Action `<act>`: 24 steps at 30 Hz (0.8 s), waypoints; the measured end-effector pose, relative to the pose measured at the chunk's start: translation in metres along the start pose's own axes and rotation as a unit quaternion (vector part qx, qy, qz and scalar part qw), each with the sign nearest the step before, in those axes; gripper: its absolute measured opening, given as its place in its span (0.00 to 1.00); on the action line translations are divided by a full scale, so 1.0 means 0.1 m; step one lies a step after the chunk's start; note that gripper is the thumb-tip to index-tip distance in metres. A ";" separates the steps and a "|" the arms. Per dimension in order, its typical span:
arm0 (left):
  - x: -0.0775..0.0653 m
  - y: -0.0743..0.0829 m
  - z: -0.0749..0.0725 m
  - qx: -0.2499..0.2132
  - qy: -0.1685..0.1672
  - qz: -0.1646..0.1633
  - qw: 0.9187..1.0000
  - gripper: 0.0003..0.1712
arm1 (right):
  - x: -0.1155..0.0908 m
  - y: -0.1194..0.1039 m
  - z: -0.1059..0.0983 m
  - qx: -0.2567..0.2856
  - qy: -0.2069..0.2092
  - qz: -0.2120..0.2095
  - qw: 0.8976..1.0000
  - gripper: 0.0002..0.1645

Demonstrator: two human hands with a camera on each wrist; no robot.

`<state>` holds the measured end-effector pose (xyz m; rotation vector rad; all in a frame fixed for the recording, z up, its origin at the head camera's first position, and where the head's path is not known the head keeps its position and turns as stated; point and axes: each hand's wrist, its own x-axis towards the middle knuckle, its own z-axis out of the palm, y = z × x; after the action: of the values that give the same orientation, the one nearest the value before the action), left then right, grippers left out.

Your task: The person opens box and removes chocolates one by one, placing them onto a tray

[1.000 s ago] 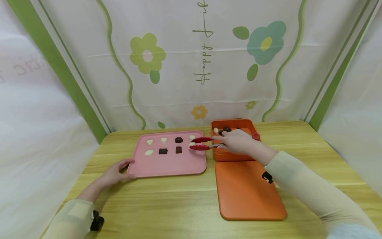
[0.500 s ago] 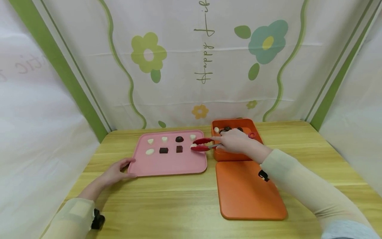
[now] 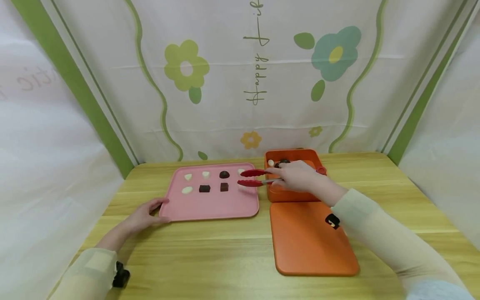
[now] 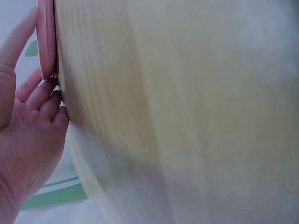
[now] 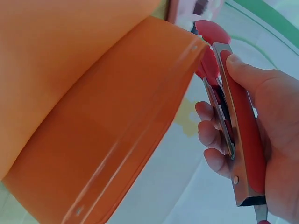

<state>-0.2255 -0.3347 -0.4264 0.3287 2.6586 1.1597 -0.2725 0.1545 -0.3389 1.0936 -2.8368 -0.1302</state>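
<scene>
My right hand [image 3: 298, 177] grips red-tipped metal tongs [image 5: 245, 135], palm and fingers wrapped round the handles. The tongs' two red tips stand apart over the right side of a pink tray [image 3: 210, 208]. Just under the lower tip a white chocolate [image 3: 241, 188] lies on the tray, partly hidden; another white one [image 3: 241, 171] shows behind the upper tip. To their left are dark chocolates [image 3: 224, 174] and white ones [image 3: 187, 190] in two rows. My left hand [image 3: 144, 216] holds the tray at its near left corner, thumb and fingers at the rim [image 4: 45, 42].
Right of the tray stands an orange box [image 3: 277, 196] with several dark and white chocolates inside, partly hidden by my right hand. Its flat orange lid [image 3: 313, 246] lies in front of it on the wooden table [image 3: 210, 258]. A printed curtain [image 3: 225, 116] hangs behind.
The tongs' tips have spread and risen slightly from the white chocolate that was between them, which now rests on the tray. My left hand stays at the tray's corner.
</scene>
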 end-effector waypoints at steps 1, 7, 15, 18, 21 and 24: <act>0.00 0.00 0.00 0.002 0.000 0.000 1.000 0.43 | -0.01 0.01 -0.01 0.002 0.006 0.001 1.000 0.31; -0.01 -0.01 -0.02 0.008 -0.001 -0.011 1.000 0.45 | -0.08 0.03 -0.06 0.002 0.041 -0.002 0.999 0.33; 0.01 -0.02 -0.02 0.013 0.001 -0.016 1.000 0.45 | -0.23 0.06 -0.07 0.022 0.087 -0.006 0.996 0.34; 0.01 -0.02 -0.02 0.014 0.001 -0.014 1.000 0.45 | -0.30 0.09 -0.06 0.034 0.098 -0.002 0.995 0.34; 0.01 -0.02 -0.01 0.013 0.002 -0.013 1.000 0.45 | -0.38 0.13 -0.04 0.048 0.104 0.004 0.993 0.34; 0.01 -0.02 -0.01 0.008 0.002 -0.015 1.000 0.45 | -0.46 0.17 -0.03 0.062 0.103 0.014 0.993 0.33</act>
<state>-0.2272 -0.3362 -0.4279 0.2879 2.6678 1.1304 -0.2502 0.1979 -0.3369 1.0220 -2.7035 0.1538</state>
